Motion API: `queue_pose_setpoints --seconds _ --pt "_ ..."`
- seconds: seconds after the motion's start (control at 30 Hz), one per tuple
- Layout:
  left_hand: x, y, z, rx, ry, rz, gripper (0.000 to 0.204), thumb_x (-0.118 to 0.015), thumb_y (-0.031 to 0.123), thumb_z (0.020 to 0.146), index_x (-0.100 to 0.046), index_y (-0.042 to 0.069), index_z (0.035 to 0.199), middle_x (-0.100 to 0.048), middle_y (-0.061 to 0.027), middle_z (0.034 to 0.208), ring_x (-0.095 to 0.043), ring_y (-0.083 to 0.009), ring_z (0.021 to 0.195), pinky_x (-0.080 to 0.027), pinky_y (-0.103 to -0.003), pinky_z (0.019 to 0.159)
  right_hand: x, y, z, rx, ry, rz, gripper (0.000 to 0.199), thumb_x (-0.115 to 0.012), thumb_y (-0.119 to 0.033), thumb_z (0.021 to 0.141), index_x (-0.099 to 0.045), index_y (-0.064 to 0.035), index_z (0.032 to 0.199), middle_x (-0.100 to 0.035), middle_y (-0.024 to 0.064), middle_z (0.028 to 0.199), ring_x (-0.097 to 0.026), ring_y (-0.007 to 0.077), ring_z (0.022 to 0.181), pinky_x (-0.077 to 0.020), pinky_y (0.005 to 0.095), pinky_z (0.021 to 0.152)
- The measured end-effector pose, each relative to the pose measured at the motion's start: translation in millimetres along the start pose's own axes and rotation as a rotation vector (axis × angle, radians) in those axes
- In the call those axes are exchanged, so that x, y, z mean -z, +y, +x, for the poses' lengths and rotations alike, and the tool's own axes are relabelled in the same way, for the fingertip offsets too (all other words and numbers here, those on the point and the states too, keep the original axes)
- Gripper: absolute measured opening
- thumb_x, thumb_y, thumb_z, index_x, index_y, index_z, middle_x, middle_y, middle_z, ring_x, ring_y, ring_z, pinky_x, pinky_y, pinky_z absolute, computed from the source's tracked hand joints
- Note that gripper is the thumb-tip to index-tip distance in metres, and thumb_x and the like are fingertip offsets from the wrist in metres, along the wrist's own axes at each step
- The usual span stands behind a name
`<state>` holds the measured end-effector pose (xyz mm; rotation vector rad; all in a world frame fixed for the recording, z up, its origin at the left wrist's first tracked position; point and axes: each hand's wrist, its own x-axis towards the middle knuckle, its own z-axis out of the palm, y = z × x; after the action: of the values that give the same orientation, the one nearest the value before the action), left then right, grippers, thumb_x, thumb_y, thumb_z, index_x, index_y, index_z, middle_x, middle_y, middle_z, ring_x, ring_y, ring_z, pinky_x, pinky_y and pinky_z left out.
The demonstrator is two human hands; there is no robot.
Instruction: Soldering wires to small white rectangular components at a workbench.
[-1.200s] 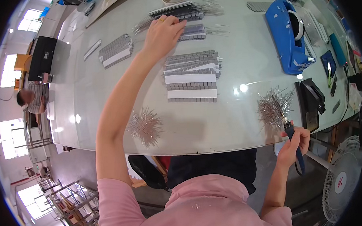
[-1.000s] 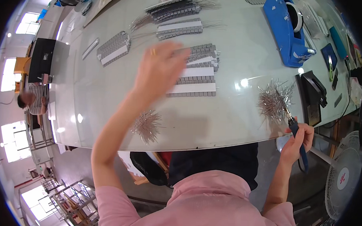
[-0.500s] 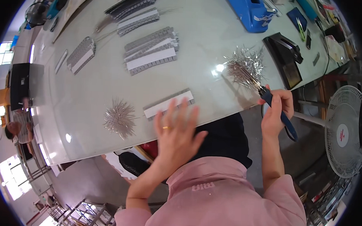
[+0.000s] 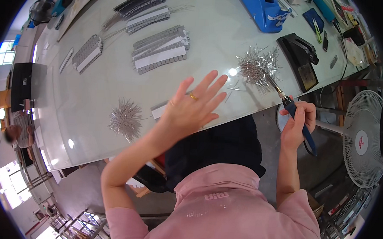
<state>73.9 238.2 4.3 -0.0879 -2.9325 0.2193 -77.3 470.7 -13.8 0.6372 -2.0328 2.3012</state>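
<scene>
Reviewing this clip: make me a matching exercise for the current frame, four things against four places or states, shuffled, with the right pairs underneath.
1. soldering iron
2. tape dispenser
3. left hand
4. fan

A. white, off the table, to the person's right
B. fingers spread, ring on one, partly hiding a white-topped strip
C. blue, at the picture's upper edge
D. held in the right hand, tip pointing toward a silver wire clump

Pairs: 1-D, 2-C, 3-B, 4-A

Pale lettering (image 4: 217, 196) stands on the pink shirt (image 4: 230, 215), and illegible red print (image 4: 361, 142) on the white fan (image 4: 363, 134).
</scene>
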Motion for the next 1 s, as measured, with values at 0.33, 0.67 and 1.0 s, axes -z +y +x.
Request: queue_pose_setpoints --seconds 0.33,0.67,1.0 --pt "11.0 3.9 -68.3 0.325 -0.122 -0.336 0.064 -0.072 0.022 0.077 -0.051 0.017 0.136 -0.038 -0.0142 0.146 -0.035 -0.0354 0.135 -0.024 -0.060 0.109 -23.1 -8.9 -12.3 -0.055 -0.351 -0.131 0.007 -0.055 -0.008 0.091 -0.053 -0.0022 0.089 -0.058 0.0061 0.078 -0.061 0.0135 0.062 -0.0451 0.0473 0.100" --pt "-2.4 15.0 -72.6 0.370 -0.098 -0.346 0.066 -0.073 0.031 0.078 -0.050 0.020 0.138 -0.040 -0.0118 0.147 -0.036 -0.0308 0.136 -0.029 -0.055 0.107 -42.6 -22.8 -4.4 0.118 -0.497 -0.316 0.011 -0.069 -0.001 0.075 -0.060 -0.0023 0.080 -0.064 0.0082 0.070 -0.063 0.0196 0.064 -0.0529 0.0447 0.089" --pt "-3.0 14.9 -68.4 0.364 -0.095 -0.355 0.067 -0.075 0.032 0.076 -0.051 0.021 0.137 -0.042 -0.0105 0.146 -0.038 -0.0296 0.136 -0.032 -0.054 0.105 -49.6 -25.1 -1.8 0.232 -0.569 -0.412 0.014 -0.072 0.000 0.069 -0.062 -0.0039 0.077 -0.063 0.0068 0.066 -0.064 0.0231 0.059 -0.0564 0.0429 0.083"
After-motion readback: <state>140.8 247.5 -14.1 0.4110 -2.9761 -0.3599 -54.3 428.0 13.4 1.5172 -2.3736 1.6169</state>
